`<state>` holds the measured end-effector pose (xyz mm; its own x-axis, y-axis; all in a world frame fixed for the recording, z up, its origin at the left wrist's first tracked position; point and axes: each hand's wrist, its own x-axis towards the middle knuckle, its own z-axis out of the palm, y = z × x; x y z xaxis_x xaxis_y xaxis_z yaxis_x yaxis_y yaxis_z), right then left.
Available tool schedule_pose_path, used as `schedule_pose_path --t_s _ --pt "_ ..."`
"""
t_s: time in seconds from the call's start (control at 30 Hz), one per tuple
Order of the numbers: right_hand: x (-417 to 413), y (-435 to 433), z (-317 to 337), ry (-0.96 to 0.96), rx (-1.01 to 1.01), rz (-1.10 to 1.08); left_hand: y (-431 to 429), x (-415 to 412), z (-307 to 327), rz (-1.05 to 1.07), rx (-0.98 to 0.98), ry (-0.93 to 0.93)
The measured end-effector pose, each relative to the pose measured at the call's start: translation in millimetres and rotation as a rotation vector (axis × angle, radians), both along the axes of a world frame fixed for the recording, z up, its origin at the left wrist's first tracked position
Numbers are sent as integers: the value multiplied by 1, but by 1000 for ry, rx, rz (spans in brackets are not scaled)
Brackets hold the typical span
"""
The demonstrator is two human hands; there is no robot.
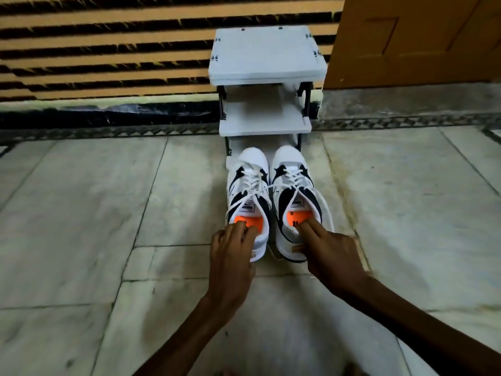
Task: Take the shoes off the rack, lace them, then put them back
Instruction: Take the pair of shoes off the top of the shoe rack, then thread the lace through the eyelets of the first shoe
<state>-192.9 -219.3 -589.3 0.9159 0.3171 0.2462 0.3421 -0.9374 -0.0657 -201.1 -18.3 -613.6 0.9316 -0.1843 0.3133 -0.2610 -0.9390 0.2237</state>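
Two white and black sneakers with orange insoles stand side by side on the floor, toes toward the rack. The left shoe (pixel 248 185) has my left hand (pixel 233 256) gripping its heel, fingers hooked inside the opening. The right shoe (pixel 295 183) is held the same way at the heel by my right hand (pixel 325 253). Both shoes carry white laces, and a loose lace end (pixel 273 253) trails between the heels. The small white shoe rack (pixel 267 74) stands just beyond the toes, its middle shelf (pixel 264 123) bare; the toes reach under its lowest tier.
The rack stands against a wall with tan and black horizontal stripes (pixel 108 50). An orange-brown door (pixel 412 42) is to the right of the rack. Pale marble floor tiles (pixel 81 213) spread on both sides of the shoes.
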Motion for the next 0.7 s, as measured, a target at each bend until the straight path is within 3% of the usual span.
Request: schedule_pose_path --t_s 0.3,0.57,0.7 --pt "19 -5 -57 182 -14 -15 -7 9 -40 39 -58 185" --pt "29 -22 -59 311 121 -87 0 18 -43 51 -62 222" --pt "34 -10 -48 181 75 -88 5 32 -26 44 -445 204"
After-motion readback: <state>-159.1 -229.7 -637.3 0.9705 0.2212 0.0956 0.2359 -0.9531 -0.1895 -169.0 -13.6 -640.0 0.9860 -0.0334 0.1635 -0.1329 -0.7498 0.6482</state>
